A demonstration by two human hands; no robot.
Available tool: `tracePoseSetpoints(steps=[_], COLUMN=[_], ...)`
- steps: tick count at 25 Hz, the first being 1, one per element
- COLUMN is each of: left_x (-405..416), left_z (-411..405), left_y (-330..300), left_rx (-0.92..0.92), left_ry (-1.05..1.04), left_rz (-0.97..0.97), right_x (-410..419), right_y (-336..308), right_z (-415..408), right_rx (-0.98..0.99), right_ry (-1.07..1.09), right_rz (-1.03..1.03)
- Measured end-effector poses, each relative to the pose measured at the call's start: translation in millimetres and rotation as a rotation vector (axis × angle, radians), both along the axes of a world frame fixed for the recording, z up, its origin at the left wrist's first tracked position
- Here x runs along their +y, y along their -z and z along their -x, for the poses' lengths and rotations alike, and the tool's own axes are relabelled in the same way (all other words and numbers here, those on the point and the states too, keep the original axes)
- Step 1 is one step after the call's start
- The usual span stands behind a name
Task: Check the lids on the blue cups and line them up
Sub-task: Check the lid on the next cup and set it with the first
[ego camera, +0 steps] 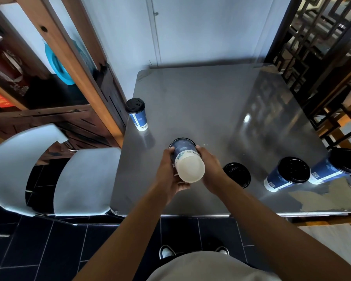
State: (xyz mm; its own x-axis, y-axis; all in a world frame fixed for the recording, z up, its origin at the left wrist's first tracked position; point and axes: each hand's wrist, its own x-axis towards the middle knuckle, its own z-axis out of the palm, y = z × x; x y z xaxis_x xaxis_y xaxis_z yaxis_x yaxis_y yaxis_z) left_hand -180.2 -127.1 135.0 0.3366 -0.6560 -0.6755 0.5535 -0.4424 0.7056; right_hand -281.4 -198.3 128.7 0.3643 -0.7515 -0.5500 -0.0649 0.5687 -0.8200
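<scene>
I hold one blue cup (185, 159) above the grey table (211, 102), its white base tipped toward me; my left hand (170, 171) and right hand (211, 167) wrap its sides, fingers curled tight; its lid end faces away, hidden; a loose black lid (237, 175) lies just right; two lidded cups (286, 175) stand beyond, another (137, 113) far left.
</scene>
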Motion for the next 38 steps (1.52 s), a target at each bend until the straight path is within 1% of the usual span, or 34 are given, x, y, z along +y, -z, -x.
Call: tracePoseSetpoints(steps=[2,4,6,8,11,13,15,19,23,25,28,29,32,34,36,38], left_x=[2.0,2.4,0.1,-0.5,0.2,0.5,0.7,0.9,-0.2,0.2,2.0,2.4,3.6,5.0,8.8,10.3], left_z=[-0.6,-5.0,-6.7,-4.1,-1.8,-4.9,-4.5,1.3,-0.1,3.0,1.3,0.5,2.4,3.7,4.8,6.0], left_y=[-0.7,-1.4,-6.0,-8.4,-5.4,-1.8,-1.1,0.5,2.7,0.2,2.7,0.6,-7.2,-6.2,-5.1,-5.5], left_rx=[-0.052,-0.064,0.008,0.065,0.100,0.169,0.192,0.144,0.186,0.110,-0.092,-0.120,-0.041,-0.034,-0.018,0.020], left_ry=[0.025,0.008,-0.004,-0.003,-0.032,-0.103,-0.123,-0.104,-0.099,-0.091,-0.120,-0.130,-0.068,-0.042,-0.070,-0.127], left_rz=[-0.041,-0.037,0.005,0.076,0.140,0.158,0.154,0.090,0.054,0.026,0.062,0.068,0.084,0.134,0.143,0.143], right_x=[-2.6,-4.7,-4.9,-3.8,-2.3,-1.3,3.1,6.9,4.7,3.9,1.7,1.5,3.7,4.0,2.8,3.0], right_y=[1.0,2.8,1.7,0.3,-2.4,0.8,2.8,3.1,0.0,0.2,2.7,3.4,0.3,-0.1,-2.1,1.2], right_z=[2.7,3.1,0.7,-1.9,-1.2,-0.7,-1.4,-1.2,0.7,2.4,4.9,3.8,-1.2,-2.1,0.9,3.8], right_rx=[0.024,0.031,0.047,0.069,0.077,0.091,0.088,0.047,0.069,0.063,0.047,0.053,0.065,0.050,0.080,0.116], right_ry=[-0.011,-0.048,-0.112,-0.152,-0.099,-0.076,-0.068,-0.061,-0.061,-0.060,-0.063,-0.074,-0.084,-0.062,-0.047,-0.045], right_rz=[0.030,0.084,0.152,0.174,0.134,0.088,0.056,0.052,0.085,0.109,0.164,0.182,0.215,0.206,0.158,0.068])
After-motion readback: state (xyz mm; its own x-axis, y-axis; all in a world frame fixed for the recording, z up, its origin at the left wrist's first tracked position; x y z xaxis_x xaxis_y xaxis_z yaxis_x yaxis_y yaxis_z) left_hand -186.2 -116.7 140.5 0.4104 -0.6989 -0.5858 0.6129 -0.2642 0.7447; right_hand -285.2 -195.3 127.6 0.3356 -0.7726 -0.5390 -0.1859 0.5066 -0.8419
